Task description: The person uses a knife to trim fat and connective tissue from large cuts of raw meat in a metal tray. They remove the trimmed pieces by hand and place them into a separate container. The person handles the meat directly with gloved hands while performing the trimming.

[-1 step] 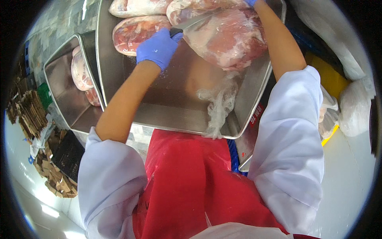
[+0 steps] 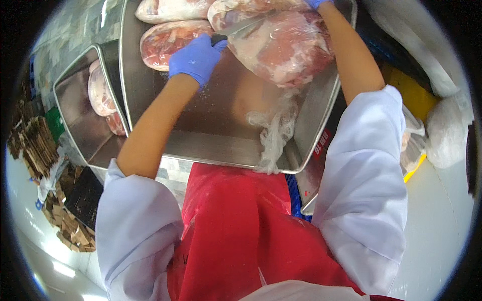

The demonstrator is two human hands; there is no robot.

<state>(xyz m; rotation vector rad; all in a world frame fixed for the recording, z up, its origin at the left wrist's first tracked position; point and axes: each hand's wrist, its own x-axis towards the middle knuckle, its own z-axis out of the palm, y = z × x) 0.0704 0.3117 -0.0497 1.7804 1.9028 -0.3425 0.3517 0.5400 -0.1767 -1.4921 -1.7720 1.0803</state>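
My left hand (image 2: 195,60), in a blue glove, is closed around the dark handle of a knife (image 2: 245,26). The blade points right and away from me, lying along the upper side of a large raw piece of meat (image 2: 283,50). My right hand (image 2: 318,2), also gloved in blue, is at the meat's far right end; the picture's top edge cuts off its fingers. The meat sits in a deep metal tub (image 2: 211,145). Just left of the blade is another reddish piece of meat (image 2: 173,42), with a paler one (image 2: 173,9) beyond it.
Crumpled clear plastic film (image 2: 275,130) hangs over the tub's near right corner. A second metal tub (image 2: 75,120) holding wrapped meat stands at the left. Farther left lie stacked flattened cardboard (image 2: 35,140) and a black crate (image 2: 84,195). Bagged items (image 2: 414,145) are at the right.
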